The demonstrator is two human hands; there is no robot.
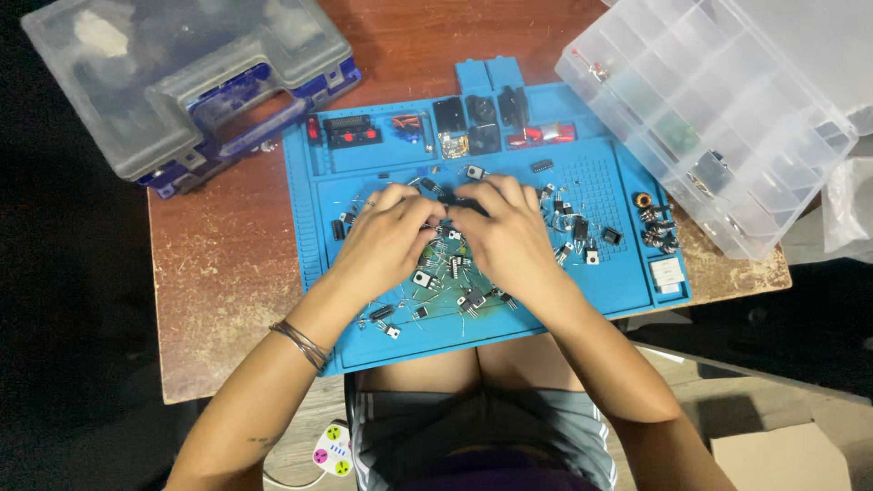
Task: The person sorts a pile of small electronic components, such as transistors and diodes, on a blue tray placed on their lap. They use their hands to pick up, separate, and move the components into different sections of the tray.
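In the head view, both hands met over the middle of a blue work mat [314,227] that lay on a worn reddish-brown table [218,282]. The left hand [386,238] and the right hand [505,232] were curled knuckles-up, fingertips drawn together and touching a small dark part [457,202] between them; the fingers were narrowed to a pinch, though whether either hand truly held the part or merely pressed on it could not be told, since the fingers hid it. A scatter of small electronic components [446,273], mostly black bodies with thin metal legs, lay under and near the hands, spreading to the right toward a copper coil [644,199] at the mat's right side. Along the far edge of the mat sat trays holding a black block with red buttons [353,132] and a red part [542,135]. A clear compartment organiser [709,118] stood open at the far right, and a grey-lidded blue case [195,82] lay at the far left. Thin bangles [302,344] circled the left wrist. Handling such small legged parts well would seem to call for a light pinch on the body rather than the legs, so they do not bend, and for lifting straight up so neighbours are not dragged along.
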